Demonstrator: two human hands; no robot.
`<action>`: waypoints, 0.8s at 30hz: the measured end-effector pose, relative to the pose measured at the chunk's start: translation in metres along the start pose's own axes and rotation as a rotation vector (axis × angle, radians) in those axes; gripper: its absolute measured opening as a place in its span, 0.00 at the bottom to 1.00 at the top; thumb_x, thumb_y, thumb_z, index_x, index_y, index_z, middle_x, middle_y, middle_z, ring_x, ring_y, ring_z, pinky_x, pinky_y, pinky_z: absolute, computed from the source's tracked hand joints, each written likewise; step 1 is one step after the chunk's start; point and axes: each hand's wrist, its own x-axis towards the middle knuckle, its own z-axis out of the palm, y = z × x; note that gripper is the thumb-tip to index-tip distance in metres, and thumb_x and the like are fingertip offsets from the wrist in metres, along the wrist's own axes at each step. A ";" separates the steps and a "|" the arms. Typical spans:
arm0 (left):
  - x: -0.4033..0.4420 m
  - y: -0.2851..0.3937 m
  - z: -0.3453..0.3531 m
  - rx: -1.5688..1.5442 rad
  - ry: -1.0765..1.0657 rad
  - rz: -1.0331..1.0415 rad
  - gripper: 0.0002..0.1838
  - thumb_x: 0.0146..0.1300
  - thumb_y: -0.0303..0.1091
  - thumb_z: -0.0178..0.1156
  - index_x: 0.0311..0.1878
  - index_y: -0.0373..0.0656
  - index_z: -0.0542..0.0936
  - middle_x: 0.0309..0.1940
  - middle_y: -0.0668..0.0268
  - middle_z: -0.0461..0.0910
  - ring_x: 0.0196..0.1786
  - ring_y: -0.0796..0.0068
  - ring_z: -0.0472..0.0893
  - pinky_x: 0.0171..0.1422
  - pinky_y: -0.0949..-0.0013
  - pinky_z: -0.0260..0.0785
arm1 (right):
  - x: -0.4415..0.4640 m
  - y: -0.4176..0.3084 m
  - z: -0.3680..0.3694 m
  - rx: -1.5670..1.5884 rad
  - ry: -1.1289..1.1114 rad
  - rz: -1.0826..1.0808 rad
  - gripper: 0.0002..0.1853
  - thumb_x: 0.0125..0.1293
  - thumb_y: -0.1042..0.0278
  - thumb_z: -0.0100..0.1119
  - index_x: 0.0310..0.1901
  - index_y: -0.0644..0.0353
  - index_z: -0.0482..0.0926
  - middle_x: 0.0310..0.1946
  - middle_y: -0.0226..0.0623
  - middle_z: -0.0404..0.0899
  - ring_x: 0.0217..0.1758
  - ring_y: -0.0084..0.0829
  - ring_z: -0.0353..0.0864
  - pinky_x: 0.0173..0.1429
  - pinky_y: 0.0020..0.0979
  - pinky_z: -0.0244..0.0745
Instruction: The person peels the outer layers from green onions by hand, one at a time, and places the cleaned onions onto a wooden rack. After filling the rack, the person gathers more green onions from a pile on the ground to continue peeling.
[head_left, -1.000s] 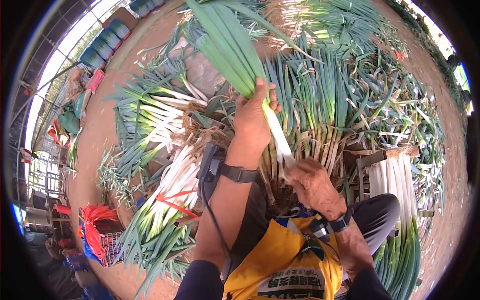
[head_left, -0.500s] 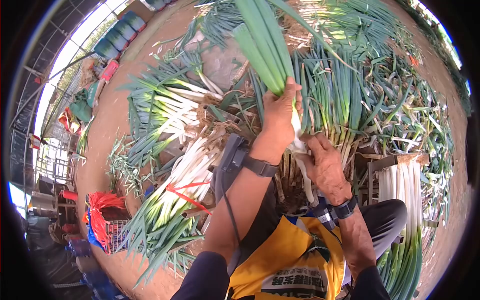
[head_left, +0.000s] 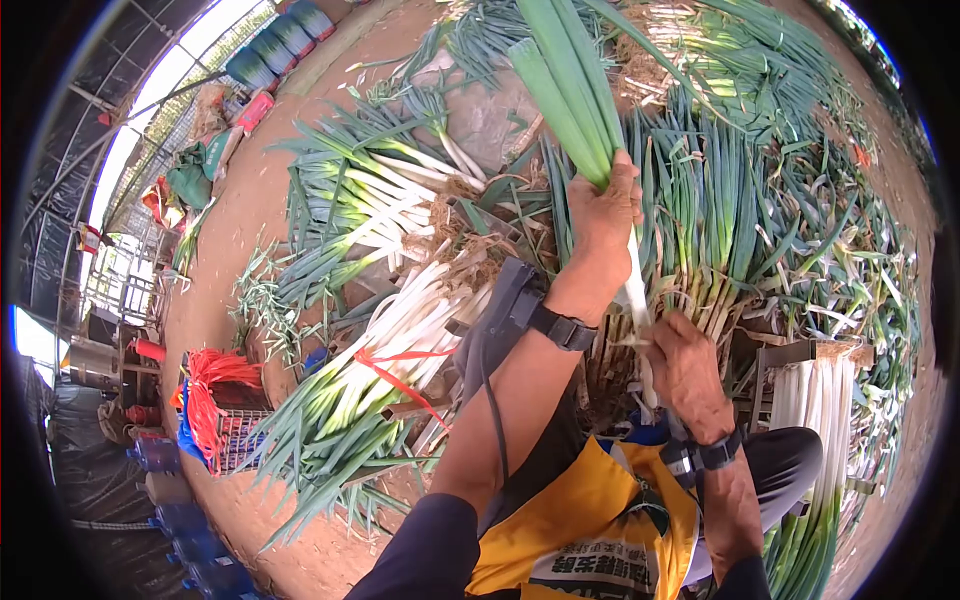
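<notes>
My left hand (head_left: 605, 220) is wrapped round a large green onion (head_left: 570, 95), just where its broad green leaves meet the white stalk. The leaves point up and away from me, and the pale stalk runs down toward my lap. My right hand (head_left: 688, 375) is closed at the lower stalk, thumb and fingertips pinched against it. A thin pale strip sticks out beside those fingertips. Behind the stalk, a row of unpeeled green onions (head_left: 705, 215) lies with roots toward me. My right fingers partly hide the stalk's lower end.
At left lie a white-stalked bundle with red ties (head_left: 405, 335) and another pile of onions (head_left: 375, 205). A basket (head_left: 240, 440) holds red strips (head_left: 215, 395). To the right, a trimmed bundle (head_left: 815, 400) rests on a metal rack, beside heaped leaf scraps (head_left: 850, 250).
My right hand has slid down the stalk, away from my left hand, leaving more smooth white stalk showing between them. My left hand keeps its hold. The whole view has shifted slightly.
</notes>
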 end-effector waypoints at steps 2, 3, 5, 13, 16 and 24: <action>0.000 0.004 -0.003 0.030 0.049 0.040 0.14 0.71 0.44 0.61 0.40 0.42 0.76 0.25 0.70 0.72 0.24 0.78 0.71 0.29 0.72 0.66 | -0.005 0.002 0.001 0.080 0.028 -0.048 0.11 0.55 0.82 0.65 0.41 0.61 0.80 0.36 0.41 0.75 0.37 0.47 0.81 0.39 0.42 0.78; 0.000 0.003 -0.005 -0.002 0.018 0.056 0.13 0.71 0.43 0.61 0.40 0.42 0.76 0.26 0.70 0.73 0.23 0.79 0.71 0.28 0.72 0.66 | -0.005 0.000 0.000 0.108 0.082 -0.086 0.13 0.55 0.81 0.65 0.42 0.60 0.79 0.37 0.40 0.75 0.38 0.47 0.81 0.39 0.42 0.78; -0.003 0.000 -0.003 0.012 0.049 0.012 0.13 0.71 0.43 0.62 0.40 0.43 0.76 0.26 0.70 0.74 0.23 0.79 0.71 0.28 0.72 0.66 | 0.002 -0.009 -0.006 0.088 0.151 -0.114 0.19 0.55 0.80 0.65 0.50 0.56 0.78 0.37 0.39 0.74 0.38 0.46 0.81 0.39 0.42 0.78; 0.002 -0.015 -0.002 -0.046 0.038 -0.094 0.14 0.70 0.43 0.63 0.39 0.42 0.76 0.26 0.68 0.75 0.22 0.76 0.72 0.26 0.70 0.67 | 0.038 -0.008 0.008 -0.182 0.003 -0.092 0.11 0.56 0.76 0.64 0.43 0.59 0.82 0.34 0.41 0.74 0.34 0.46 0.81 0.37 0.42 0.77; 0.001 -0.009 0.000 -0.034 0.056 -0.081 0.14 0.70 0.43 0.63 0.40 0.41 0.76 0.26 0.68 0.74 0.23 0.76 0.72 0.26 0.70 0.67 | 0.032 -0.001 0.008 -0.139 -0.003 -0.095 0.05 0.57 0.76 0.64 0.35 0.61 0.80 0.33 0.40 0.74 0.34 0.46 0.81 0.37 0.42 0.77; -0.002 -0.004 -0.004 0.001 0.038 -0.047 0.14 0.71 0.44 0.62 0.41 0.41 0.77 0.28 0.69 0.73 0.26 0.76 0.72 0.31 0.71 0.68 | 0.012 -0.013 -0.006 -0.048 0.014 -0.014 0.31 0.53 0.73 0.68 0.62 0.51 0.75 0.42 0.39 0.72 0.44 0.42 0.79 0.47 0.42 0.76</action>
